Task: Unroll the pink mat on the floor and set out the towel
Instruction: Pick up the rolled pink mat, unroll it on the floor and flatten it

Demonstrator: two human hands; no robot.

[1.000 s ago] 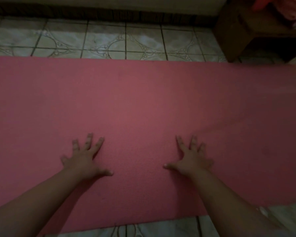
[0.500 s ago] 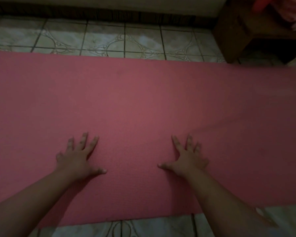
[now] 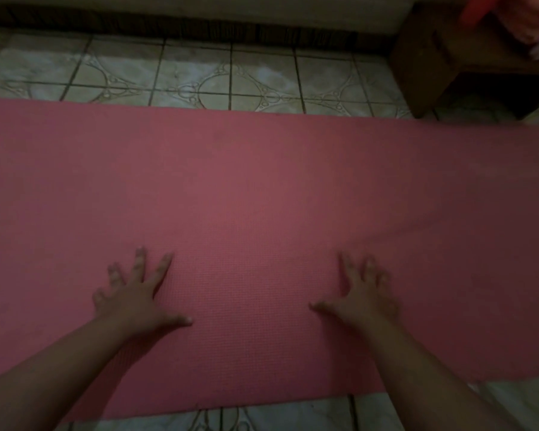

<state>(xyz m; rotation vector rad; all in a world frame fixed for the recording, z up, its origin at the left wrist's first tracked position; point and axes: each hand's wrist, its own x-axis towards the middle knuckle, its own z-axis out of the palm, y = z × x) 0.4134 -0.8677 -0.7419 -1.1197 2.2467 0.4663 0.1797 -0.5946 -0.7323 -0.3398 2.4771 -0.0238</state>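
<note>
Pink mat (image 3: 262, 188) flat on the tiled floor (image 3: 193, 76)
I see my left hand (image 3: 137, 293) and right hand (image 3: 360, 298) pressing it, fingers spread wide

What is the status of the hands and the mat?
Left hand and right hand flat on pink mat, fingers spread. Mat unrolled on tiled floor. No towel set out. Nothing in the way.

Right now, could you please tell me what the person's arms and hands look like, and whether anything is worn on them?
Both forearms are bare to the frame's edge: no sleeves show. The left hand and right hand wear no gloves, and no watch or bracelet shows at either wrist. The dim, blurred picture leaves rings or nail polish impossible to tell.
</note>
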